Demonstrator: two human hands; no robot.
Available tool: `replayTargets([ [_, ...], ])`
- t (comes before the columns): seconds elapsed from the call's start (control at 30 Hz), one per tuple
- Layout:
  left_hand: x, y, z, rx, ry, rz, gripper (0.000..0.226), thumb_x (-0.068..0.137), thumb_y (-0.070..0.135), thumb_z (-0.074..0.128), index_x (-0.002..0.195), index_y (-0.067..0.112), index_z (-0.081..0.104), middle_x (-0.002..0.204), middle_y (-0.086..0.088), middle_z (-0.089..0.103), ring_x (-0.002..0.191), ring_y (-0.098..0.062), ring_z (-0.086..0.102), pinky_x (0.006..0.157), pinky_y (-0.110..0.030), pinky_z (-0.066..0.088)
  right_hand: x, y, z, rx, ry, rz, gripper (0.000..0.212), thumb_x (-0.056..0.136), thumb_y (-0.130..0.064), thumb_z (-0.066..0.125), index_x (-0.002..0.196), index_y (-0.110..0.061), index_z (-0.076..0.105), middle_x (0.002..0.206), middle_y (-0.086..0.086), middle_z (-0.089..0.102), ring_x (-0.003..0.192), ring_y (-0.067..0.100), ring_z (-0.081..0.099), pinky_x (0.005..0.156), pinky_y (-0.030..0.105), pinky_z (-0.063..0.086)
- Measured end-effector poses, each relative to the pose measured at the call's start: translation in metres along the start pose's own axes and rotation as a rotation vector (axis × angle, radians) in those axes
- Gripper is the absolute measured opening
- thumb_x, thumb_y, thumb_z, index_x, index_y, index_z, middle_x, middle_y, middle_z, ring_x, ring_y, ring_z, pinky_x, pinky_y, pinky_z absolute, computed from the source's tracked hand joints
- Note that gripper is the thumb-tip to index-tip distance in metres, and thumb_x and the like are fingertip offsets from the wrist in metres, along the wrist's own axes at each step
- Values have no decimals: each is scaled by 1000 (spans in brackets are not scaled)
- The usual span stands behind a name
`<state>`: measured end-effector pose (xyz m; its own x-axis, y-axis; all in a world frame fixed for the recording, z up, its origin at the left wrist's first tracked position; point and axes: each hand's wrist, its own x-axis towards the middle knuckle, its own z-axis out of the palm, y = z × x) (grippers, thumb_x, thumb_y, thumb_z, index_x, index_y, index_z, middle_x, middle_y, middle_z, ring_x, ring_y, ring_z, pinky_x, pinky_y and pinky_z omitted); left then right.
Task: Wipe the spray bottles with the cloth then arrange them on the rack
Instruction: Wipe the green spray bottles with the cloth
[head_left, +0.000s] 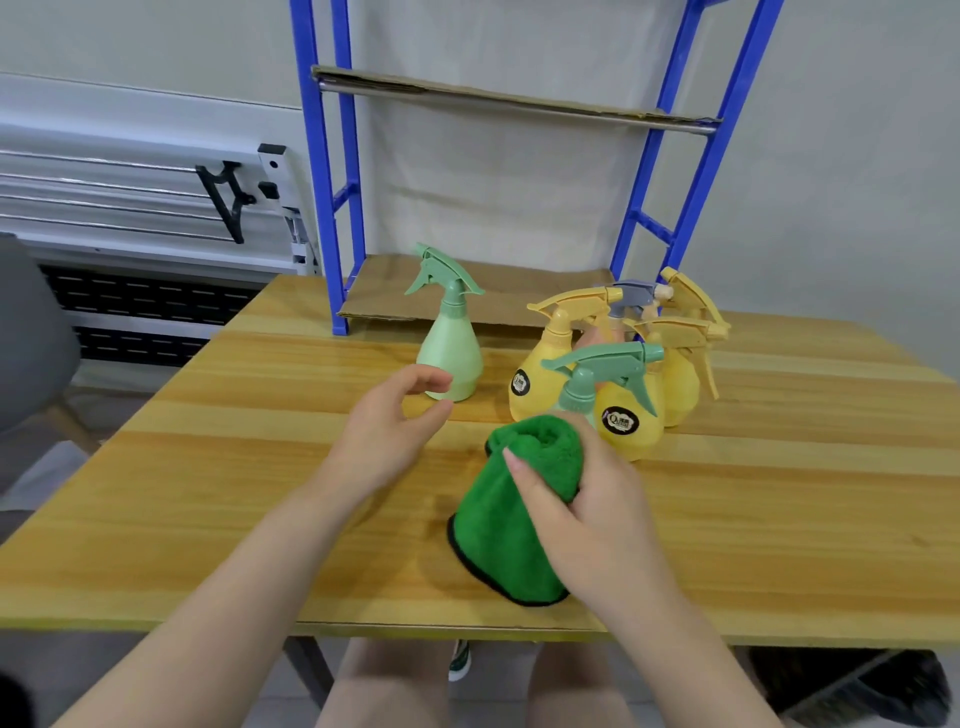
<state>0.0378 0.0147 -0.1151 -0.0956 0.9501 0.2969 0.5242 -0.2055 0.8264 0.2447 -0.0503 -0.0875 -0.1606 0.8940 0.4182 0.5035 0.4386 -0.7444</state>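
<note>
Right hand (587, 499) gripping cloth (498, 525), wrapped bottle (597, 374) body hidden, apparently green

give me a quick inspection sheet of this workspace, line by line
surface: wooden table, bare grain showing
job's things: green cloth wrapped round a green spray bottle; another green bottle upright, standing apart; yellow bottles clustered at right; blue rack at the table's back, cardboard on its shelves, no bottles on it
clutter: nothing seen
grippers: right hand grips the cloth-wrapped bottle; left hand holds nothing, fingers loosely curled
cables: nothing seen
surroundings: pale wall, metal frame at left, grey chair
</note>
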Motion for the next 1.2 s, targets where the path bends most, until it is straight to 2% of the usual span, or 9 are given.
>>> replayTargets([
  [0.13,22,-9,-6,87,26,-43,33,90,32,65,122,28,59,120,17,61,115,-1,52,92,-20,39,16,3,22,-3,-59,45,29,89,-54,56,108,-32,57,95,-16,65,92,3,62,80,34,55],
  [0.2,36,-11,-5,115,58,-45,42,90,33,64,129,23,55,126,13,58,118,-3,50,94,-23,39,24,5,28,-12,-72,68,35,87,-59,52,109,-32,56,95,-15,65,92,4,62,79,36,55],
  [0.4,86,-10,7,18,259,-61,55,88,40,66,134,14,53,132,2,59,125,-15,51,107,-37,41,38,6,36,-37,-96,81,30,87,-63,50,104,-38,53,94,-16,64,91,5,62,79,37,54],
  [0.67,114,-4,30,39,336,-57,57,81,52,68,126,18,60,120,5,66,117,-18,57,99,-46,47,44,5,39,-53,-114,70,33,88,-62,51,109,-35,52,96,-17,63,90,0,59,78,30,53],
  [0.9,114,-5,27,-12,357,-21,41,76,51,67,106,24,68,103,14,69,101,-9,62,93,-44,49,45,4,32,-60,-201,115,38,87,-68,45,106,-35,51,90,-16,64,85,-1,61,75,28,53],
  [1.03,107,-2,22,-38,346,31,29,83,38,71,105,20,70,95,20,66,94,-1,61,92,-38,51,43,3,30,-42,-221,161,37,87,-65,48,105,-32,49,87,-16,63,80,-4,60,70,22,52],
  [1.13,101,-2,17,-49,331,69,22,85,33,70,102,19,70,92,20,66,89,6,60,84,-29,52,43,2,30,88,-171,264,34,88,-53,60,108,-30,45,92,-14,60,81,-7,59,65,13,49],
  [1.2,98,-3,14,-53,317,85,20,87,31,69,102,17,70,93,19,67,89,10,59,80,-21,50,44,0,28,278,-167,380,28,89,-36,67,105,-31,45,96,-11,62,83,-2,63,72,18,53],
])
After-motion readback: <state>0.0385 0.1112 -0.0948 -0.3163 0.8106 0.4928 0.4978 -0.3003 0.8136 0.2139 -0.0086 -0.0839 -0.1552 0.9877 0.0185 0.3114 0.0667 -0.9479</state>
